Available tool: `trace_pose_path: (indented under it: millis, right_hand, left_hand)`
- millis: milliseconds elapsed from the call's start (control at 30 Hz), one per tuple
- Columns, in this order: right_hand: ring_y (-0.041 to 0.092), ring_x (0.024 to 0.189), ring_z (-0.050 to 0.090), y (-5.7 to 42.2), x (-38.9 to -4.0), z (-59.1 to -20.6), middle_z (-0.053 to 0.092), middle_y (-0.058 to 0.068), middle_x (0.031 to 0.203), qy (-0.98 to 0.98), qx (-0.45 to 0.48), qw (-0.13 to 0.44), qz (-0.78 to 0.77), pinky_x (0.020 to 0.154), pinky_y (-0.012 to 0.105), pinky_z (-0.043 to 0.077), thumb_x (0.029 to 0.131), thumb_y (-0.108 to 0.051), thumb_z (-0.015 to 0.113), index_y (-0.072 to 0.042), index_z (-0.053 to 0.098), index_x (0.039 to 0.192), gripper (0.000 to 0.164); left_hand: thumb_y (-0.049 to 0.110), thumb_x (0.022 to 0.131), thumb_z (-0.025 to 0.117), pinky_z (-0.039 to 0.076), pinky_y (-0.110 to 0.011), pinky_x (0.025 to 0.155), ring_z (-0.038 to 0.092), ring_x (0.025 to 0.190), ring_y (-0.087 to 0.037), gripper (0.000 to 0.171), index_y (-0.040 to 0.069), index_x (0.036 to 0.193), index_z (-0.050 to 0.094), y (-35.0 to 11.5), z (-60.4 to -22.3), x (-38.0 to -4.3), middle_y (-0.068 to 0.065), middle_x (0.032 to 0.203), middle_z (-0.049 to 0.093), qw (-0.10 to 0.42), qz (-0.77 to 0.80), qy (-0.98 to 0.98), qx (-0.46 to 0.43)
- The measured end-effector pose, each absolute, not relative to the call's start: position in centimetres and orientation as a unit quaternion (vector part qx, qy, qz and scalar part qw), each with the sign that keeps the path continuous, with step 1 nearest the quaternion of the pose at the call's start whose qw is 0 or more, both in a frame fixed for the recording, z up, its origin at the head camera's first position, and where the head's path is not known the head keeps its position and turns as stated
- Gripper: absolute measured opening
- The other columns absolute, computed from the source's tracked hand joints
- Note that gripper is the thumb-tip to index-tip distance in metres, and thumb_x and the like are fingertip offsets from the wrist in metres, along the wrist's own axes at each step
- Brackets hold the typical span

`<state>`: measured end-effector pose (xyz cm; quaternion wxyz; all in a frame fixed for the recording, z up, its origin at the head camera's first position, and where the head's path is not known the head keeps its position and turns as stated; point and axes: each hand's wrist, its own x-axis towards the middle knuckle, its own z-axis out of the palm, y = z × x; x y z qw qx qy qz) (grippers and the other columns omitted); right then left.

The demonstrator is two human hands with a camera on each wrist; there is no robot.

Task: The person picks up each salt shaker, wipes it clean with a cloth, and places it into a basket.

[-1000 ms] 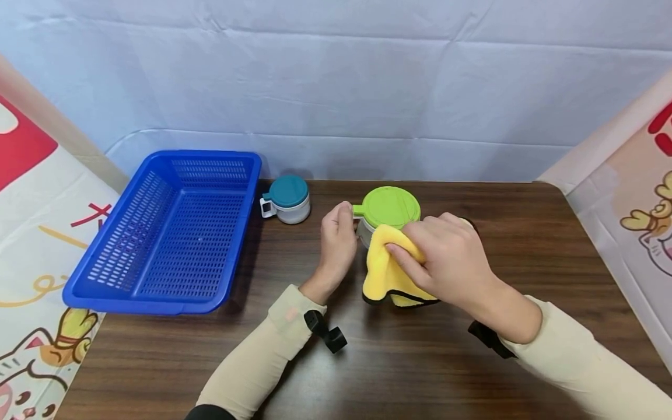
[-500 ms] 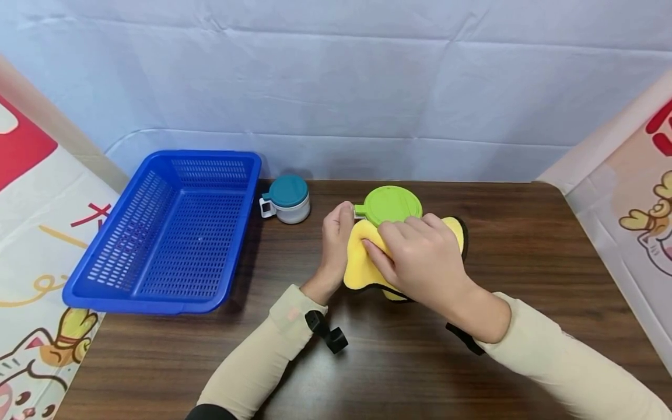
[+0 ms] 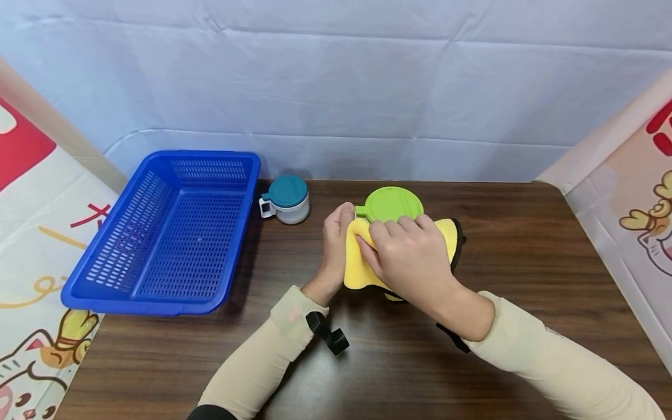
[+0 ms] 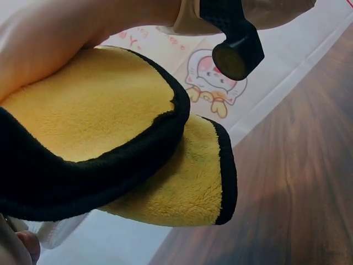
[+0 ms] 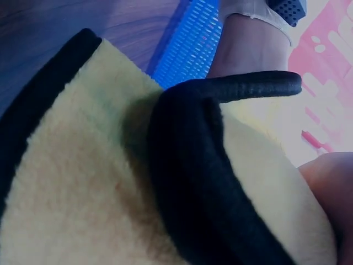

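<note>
A jar with a light green lid stands near the back of the table, its body mostly hidden behind a yellow cloth. My left hand grips the jar's handle at its left side. Bunched in my right hand is the yellow cloth with black edging, which I hold against the front of the jar. In the left wrist view the folded cloth covers much of the picture, and a bit of the clear jar shows below it. The right wrist view is filled largely by the cloth.
To the left sits a blue plastic basket with slotted walls. Between it and my left hand stands a smaller white jar with a teal lid and a handle. The brown wooden table meets a pale cloth backdrop at the back.
My right hand has moved left with the yellow cloth across the front of the jar, close up to my left hand. The jar has shifted very slightly right.
</note>
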<state>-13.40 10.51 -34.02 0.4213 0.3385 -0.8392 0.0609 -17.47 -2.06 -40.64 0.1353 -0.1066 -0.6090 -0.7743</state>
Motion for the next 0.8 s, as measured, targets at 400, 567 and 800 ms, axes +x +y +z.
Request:
trace_pose_path:
  millis: [400,567,800]
  right_hand:
    - [0.023,0.043,0.037,10.04,-13.28,-33.94,0.032,0.003,0.048,-0.856,0.294,0.425,0.000,0.046,0.035,0.029,0.092,-0.017,0.063,-0.008,0.041,0.061,0.039]
    - [0.023,0.043,0.036,9.99,-13.27,-33.89,0.032,0.003,0.048,-0.858,0.292,0.422,-0.001,0.046,0.035,0.028,0.091,-0.015,0.064,-0.008,0.040,0.060,0.039]
    - [0.023,0.042,0.035,10.16,-13.21,-33.95,0.031,0.003,0.048,-0.859,0.292,0.420,0.007,0.046,0.035,0.027,0.094,-0.018,0.060,-0.008,0.040,0.060,0.041]
  left_hand:
    - [0.017,0.108,0.039,0.036,-0.020,0.051,0.044,0.054,-0.014,0.041,0.007,0.069,0.042,-1.86,-40.55,-17.46,-0.003,0.063,0.039,0.145,-0.742,-0.650,-0.076]
    - [0.017,0.107,0.039,0.038,-0.020,0.051,0.045,0.054,-0.014,0.040,0.007,0.069,0.043,-1.82,-40.57,-17.42,-0.003,0.063,0.041,0.144,-0.737,-0.656,-0.069]
    - [0.018,0.107,0.039,0.036,-0.020,0.051,0.045,0.053,-0.014,0.042,0.007,0.067,0.042,-1.81,-40.58,-17.36,-0.003,0.062,0.040,0.144,-0.737,-0.658,-0.058]
